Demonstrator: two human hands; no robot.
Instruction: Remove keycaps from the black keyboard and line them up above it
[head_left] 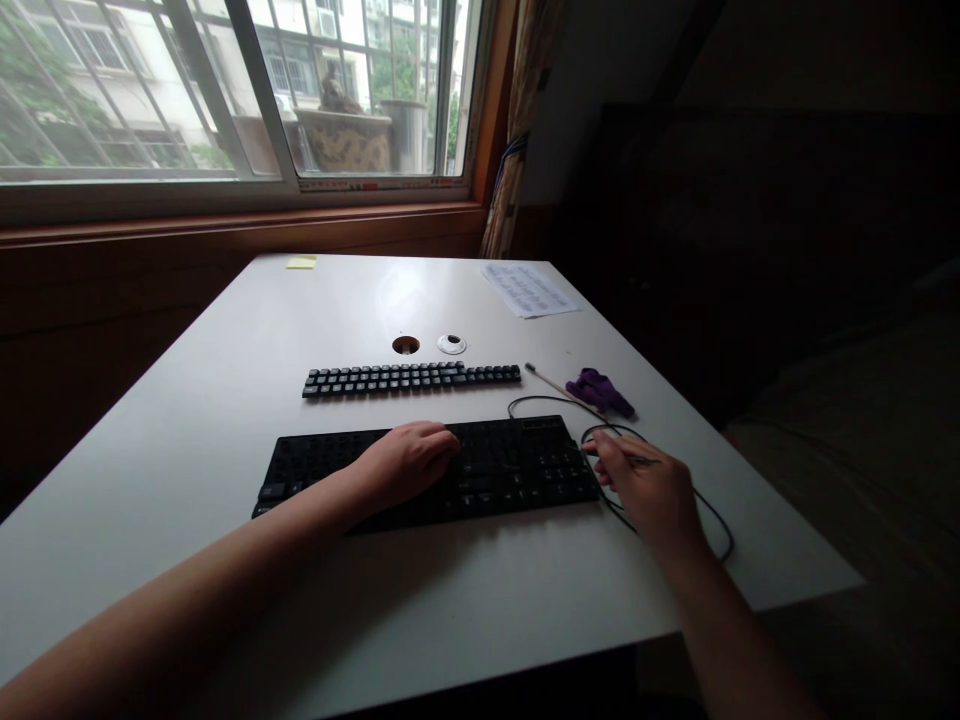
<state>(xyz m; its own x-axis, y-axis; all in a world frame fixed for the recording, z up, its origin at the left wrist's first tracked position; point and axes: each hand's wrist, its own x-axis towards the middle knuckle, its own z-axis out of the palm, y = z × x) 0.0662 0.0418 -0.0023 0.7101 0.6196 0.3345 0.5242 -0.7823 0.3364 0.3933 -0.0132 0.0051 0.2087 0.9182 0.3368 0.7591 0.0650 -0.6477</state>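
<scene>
On the white table (pixel 172 440), a yellow sticky note (pixel 301 262) lies at the far edge, close to the far-left corner. Farther right and nearer the middle of the top is a round hole (pixel 406 345), and in front of it dark keycaps (pixel 412 378) stand in rows that run roughly parallel to the far edge. Between these rows and the near edge sits the black keyboard (pixel 487 465), with the left hand (pixel 411 462) over its middle, fingers curled and drawn close to one another; their tips are hidden, so I cannot tell whether they grip anything. A pale round cover (pixel 451 345) lies just right of the hole. Printed papers (pixel 534 291) lie by the far-right corner. Next comes a thin pale stick (pixel 555 382), slanting toward a crumpled purple cloth (pixel 600 391) near the right edge. The right hand (pixel 649 490) is beside the keyboard's right end, its thumb and fingers pinched on a thin dark item (pixel 643 460) whose kind I cannot make out. A black cable (pixel 726 535) loops around that hand toward the right edge.
</scene>
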